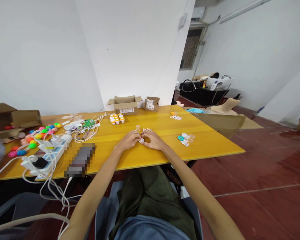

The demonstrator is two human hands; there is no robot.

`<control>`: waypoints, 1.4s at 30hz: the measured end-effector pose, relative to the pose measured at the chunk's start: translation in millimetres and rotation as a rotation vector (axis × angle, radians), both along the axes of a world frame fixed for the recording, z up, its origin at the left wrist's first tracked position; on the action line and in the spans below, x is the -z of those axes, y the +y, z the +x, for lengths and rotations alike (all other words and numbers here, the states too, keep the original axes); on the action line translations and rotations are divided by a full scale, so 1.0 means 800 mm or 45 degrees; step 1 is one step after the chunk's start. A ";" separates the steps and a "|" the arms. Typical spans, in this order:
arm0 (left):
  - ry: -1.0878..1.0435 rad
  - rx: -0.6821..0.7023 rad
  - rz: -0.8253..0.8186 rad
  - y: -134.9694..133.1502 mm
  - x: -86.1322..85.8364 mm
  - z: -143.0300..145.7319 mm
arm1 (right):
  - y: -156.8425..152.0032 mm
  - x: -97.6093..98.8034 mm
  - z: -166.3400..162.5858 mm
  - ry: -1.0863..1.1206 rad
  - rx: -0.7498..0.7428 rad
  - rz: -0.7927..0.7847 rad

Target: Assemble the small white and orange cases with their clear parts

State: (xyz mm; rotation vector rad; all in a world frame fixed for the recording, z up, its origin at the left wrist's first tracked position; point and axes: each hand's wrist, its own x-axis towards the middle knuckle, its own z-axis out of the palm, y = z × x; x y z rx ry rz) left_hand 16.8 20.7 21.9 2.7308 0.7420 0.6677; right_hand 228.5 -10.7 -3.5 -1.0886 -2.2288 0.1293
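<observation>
Close to the table's front edge, my left hand (128, 139) and my right hand (153, 140) meet over a small white plastic part (141, 140). The fingertips of both hands are closed on it from either side; its exact kind is too small to make out. Just beyond my fingers stands a clear round plastic piece (137, 127), and beside it lie small white parts (145, 129). To the right of my right hand is a loose group of white plastic pieces (185, 142) with a teal ring (180, 138).
Orange-and-white small containers (117, 119) stand in front of an open cardboard box (126, 105). A smaller box (151, 104) is near the wall. More white pieces (175, 116) lie back right. Left are a power strip (52, 153), cables, a blurred-out dark object (80, 160) and colourful balls (37, 136).
</observation>
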 end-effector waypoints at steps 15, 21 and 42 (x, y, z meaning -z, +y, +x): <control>-0.069 0.006 -0.088 0.003 0.003 -0.001 | -0.001 -0.003 0.001 -0.002 -0.004 -0.021; -0.042 -0.017 -0.072 0.001 -0.001 -0.001 | -0.001 -0.001 0.000 -0.011 0.006 -0.011; 0.095 -0.092 -0.042 -0.011 -0.005 0.000 | 0.015 0.013 0.019 0.207 0.397 0.137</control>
